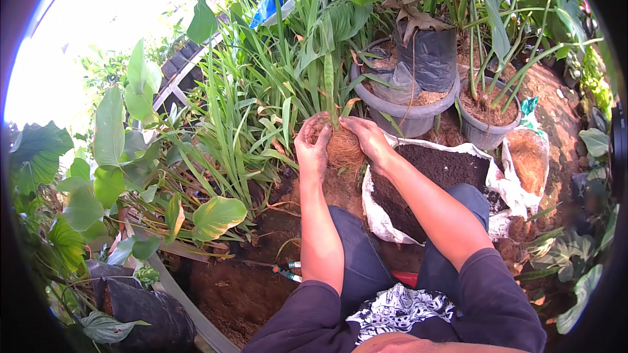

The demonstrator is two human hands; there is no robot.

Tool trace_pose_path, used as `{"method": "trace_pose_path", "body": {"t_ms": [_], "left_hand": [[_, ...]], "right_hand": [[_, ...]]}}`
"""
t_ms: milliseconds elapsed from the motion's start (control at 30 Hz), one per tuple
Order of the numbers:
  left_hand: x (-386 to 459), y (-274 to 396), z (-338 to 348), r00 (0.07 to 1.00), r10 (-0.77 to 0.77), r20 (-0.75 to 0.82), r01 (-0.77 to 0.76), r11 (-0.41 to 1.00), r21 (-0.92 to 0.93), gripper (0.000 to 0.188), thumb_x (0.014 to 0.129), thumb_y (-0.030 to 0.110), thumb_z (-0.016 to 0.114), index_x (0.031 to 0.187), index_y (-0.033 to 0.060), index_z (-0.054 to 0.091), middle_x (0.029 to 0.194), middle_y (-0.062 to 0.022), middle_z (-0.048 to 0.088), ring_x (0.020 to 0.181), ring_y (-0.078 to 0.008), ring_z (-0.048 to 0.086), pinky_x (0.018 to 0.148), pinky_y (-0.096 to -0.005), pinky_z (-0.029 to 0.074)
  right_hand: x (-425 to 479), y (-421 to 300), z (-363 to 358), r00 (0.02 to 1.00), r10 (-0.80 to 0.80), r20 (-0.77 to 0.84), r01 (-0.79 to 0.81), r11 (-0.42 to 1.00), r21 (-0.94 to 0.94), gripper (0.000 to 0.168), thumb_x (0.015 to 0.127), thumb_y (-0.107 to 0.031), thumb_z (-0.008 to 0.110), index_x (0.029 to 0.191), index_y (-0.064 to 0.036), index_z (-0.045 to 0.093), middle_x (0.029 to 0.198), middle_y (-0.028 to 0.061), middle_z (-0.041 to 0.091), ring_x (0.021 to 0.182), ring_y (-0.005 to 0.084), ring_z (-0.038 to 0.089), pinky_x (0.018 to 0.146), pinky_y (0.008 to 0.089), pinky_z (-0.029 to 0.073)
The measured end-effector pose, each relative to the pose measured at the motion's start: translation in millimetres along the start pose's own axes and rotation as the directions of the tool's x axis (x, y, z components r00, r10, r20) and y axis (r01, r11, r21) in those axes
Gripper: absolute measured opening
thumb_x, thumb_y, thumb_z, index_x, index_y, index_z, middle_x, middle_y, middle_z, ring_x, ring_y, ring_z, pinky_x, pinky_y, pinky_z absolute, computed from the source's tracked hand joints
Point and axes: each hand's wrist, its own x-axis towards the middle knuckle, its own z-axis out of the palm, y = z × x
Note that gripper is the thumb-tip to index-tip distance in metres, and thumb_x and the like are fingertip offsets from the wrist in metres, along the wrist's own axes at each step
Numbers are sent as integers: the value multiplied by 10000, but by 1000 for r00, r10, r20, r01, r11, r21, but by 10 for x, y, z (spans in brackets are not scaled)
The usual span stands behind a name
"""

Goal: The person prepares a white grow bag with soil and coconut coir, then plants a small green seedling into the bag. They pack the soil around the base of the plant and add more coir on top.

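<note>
A ball of brown coconut fibre [343,151] is held up before me between my two hands. From its top rises an upright green leaf [329,83], which looks like a snake plant's. My left hand [312,143] cups the ball's left side, thumb near the leaf's base. On the other side my right hand [368,138] presses with its fingertips close to the leaf. Soil marks both hands. Below my right forearm lies an opened white sack [380,215] of dark soil [436,164]. The underside of the ball hangs above bare ground.
Large grey plastic pots [412,120] with plants stand beyond the sack. To the right is a clear bag of coconut fibre [526,162]. Pruning shears [287,272] lie by my left knee. Dense strappy leaves [235,122] crowd the left, above a black grow bag [147,309].
</note>
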Motion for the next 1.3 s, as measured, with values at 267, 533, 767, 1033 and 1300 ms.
{"method": "trace_pose_path", "body": {"t_ms": [267,533,767,1033,1300], "left_hand": [[13,-116,-152,993,-99,62,93,992,84,156,904,109,779,935,-43,758,932,-40,727,842,-104,633,787,-262,493],[106,-258,-257,948,-266,175,259,964,63,249,880,182,795,1035,9,704,1193,-72,651,1100,-160,603,959,-295,483],[112,-256,-252,970,-97,225,74,991,107,441,869,119,786,1280,21,659,1234,-79,677,1099,-174,605,1011,-333,497],[121,-245,-210,965,-87,248,60,991,116,394,849,70,735,1227,-35,692,1139,-78,730,981,-146,657,910,-324,544],[95,-227,-187,990,-9,144,-54,900,432,330,868,47,667,1186,-24,720,1131,-146,744,1037,-221,697,982,-341,531]], "right_hand": [[8,50,-16,972,223,77,-235,931,280,381,1050,-325,607,1291,-34,661,1222,92,725,1086,212,717,971,393,567],[31,185,-101,932,344,117,-363,893,266,403,1042,-362,583,1339,-91,608,1239,99,706,1110,257,704,1004,465,561],[74,291,-186,882,457,117,-472,861,188,361,986,-314,549,1244,-70,614,1184,133,707,1046,304,718,950,517,579],[69,371,-184,890,446,100,-453,888,72,396,1019,-290,533,1324,-40,575,1219,154,694,1056,302,733,900,515,620],[53,384,-186,872,481,90,-487,870,72,281,998,-253,580,1166,-45,669,1075,109,733,945,238,750,850,434,629]]}}
